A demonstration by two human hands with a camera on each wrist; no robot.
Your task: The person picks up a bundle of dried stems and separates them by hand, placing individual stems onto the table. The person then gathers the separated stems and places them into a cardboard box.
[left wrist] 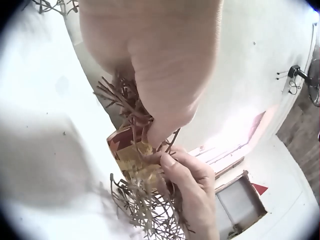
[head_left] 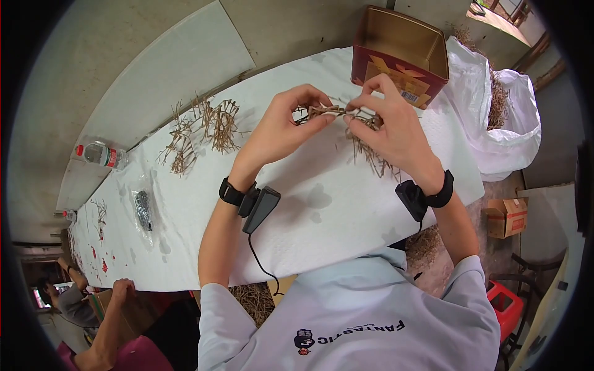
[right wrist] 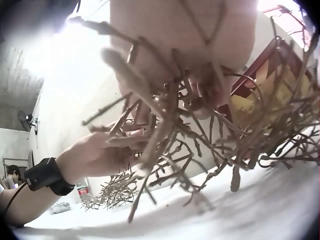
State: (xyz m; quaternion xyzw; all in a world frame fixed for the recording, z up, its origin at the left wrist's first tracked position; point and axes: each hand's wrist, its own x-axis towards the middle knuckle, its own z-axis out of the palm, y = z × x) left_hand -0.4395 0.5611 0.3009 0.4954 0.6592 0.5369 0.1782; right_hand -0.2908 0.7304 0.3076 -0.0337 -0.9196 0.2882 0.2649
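Both hands meet above the white-covered table [head_left: 346, 216] at a bundle of dry, branching brown twigs [head_left: 371, 151]. The left hand [head_left: 291, 120] pinches one end of the twigs between thumb and fingers. Thumb and fingers of the right hand [head_left: 387, 120] grip them close beside it, and the branching part hangs below that hand. In the left wrist view the twigs [left wrist: 145, 205] spread under the right hand [left wrist: 192, 185]. Twigs [right wrist: 170, 115] cover much of the right wrist view and partly hide the fingertips; the left hand [right wrist: 100, 155] shows behind them.
Loose twigs [head_left: 216, 123] lie at the table's back left, near a plastic bottle [head_left: 99, 154] and a clear bag [head_left: 142, 210]. A red tin box [head_left: 396, 80] stands at the back right, beside a white sack [head_left: 513, 136] of twigs. Another person [head_left: 105, 334] is at lower left.
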